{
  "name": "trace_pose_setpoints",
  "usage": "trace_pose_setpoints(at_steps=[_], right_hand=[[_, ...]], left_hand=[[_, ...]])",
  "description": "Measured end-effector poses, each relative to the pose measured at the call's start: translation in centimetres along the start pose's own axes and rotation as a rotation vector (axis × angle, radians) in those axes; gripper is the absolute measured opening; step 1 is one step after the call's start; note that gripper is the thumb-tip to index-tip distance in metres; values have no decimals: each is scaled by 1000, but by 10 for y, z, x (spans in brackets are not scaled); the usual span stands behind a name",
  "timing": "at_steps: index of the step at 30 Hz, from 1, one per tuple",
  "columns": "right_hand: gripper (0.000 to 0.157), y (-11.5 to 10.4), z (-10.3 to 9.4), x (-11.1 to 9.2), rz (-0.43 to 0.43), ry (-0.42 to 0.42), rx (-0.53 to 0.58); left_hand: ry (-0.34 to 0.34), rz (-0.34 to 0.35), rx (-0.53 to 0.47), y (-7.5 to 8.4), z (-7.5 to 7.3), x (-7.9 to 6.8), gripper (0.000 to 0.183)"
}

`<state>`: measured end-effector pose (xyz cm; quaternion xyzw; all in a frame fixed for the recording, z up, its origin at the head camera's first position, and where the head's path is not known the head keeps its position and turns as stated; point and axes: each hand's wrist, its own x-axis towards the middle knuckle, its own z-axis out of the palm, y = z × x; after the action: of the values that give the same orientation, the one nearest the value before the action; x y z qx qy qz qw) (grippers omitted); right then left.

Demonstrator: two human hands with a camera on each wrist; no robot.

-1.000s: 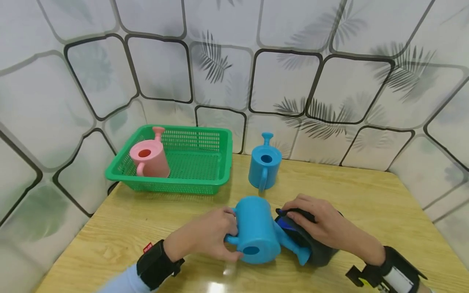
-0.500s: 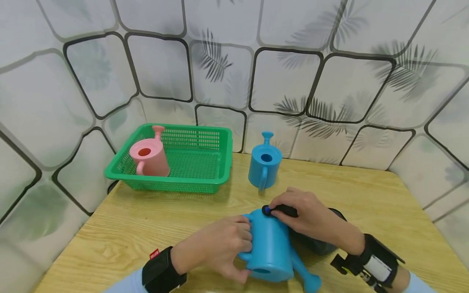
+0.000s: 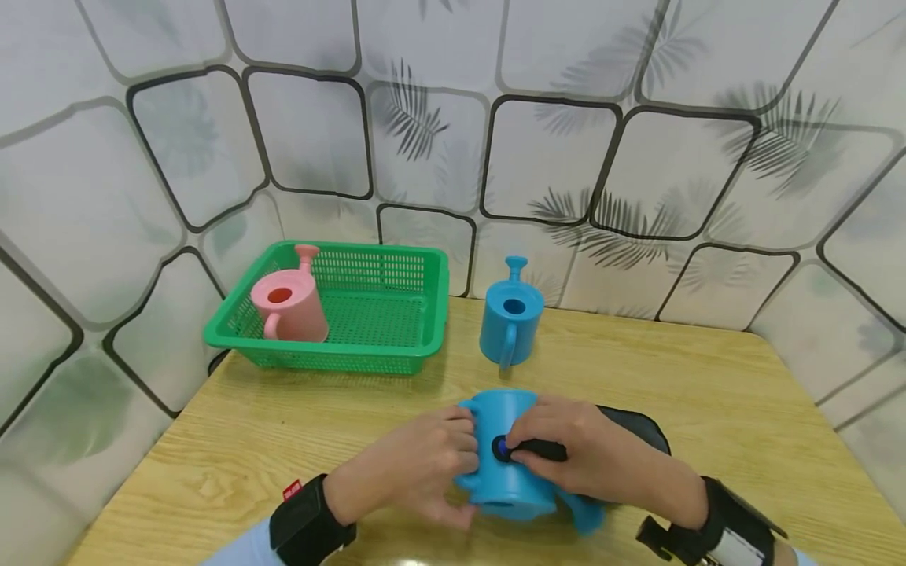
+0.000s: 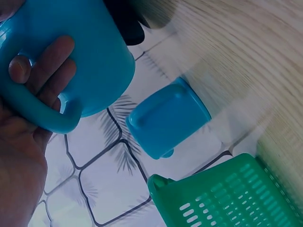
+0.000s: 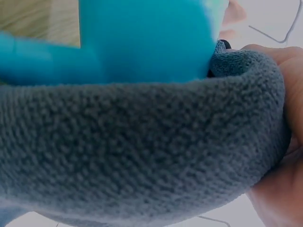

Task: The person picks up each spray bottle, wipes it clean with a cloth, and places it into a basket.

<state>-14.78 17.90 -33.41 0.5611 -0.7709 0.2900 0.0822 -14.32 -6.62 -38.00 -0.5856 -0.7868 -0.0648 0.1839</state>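
Observation:
My left hand [image 3: 421, 464] has its fingers through the handle of a light blue watering can [image 3: 517, 497], which lies tipped on its side with its opening toward me and its spout pointing right. In the left wrist view the fingers show curled round the handle of that can [image 4: 97, 61]. With my right hand [image 3: 587, 448] I hold a dark grey cloth with black edging [image 3: 637, 428], pressing a bunched corner against the can's side. The fuzzy cloth [image 5: 132, 146] fills much of the right wrist view, draped beneath the can and hiding part of it.
A second blue watering can [image 3: 514, 334] stands upright farther back, near the patterned wall covering [image 3: 552, 161]. Back left, a green plastic basket [image 3: 333, 360] holds a pink watering can [image 3: 300, 314]. Everything rests on a wooden table [image 3: 233, 440].
My right hand has brought the cloth from the can's right onto its side, first near the base, then back toward me. The can has shifted slightly right; my left hand keeps its handle.

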Motion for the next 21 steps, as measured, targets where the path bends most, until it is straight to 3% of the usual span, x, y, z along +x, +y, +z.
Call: trace_pose_setpoints(at_steps=[6,13,21], right_hand=[[26,-11,5,-1,0,-33,7],[21,-10,8,-3,-111,-28,17],[18,-12,6,-4,-123,-32,-11]], left_hand=[[41,-12,13,-6,2,-5,35],[79,-14,25,-13,6,-10,35],[107,-24,19,-15,5,-13,35]])
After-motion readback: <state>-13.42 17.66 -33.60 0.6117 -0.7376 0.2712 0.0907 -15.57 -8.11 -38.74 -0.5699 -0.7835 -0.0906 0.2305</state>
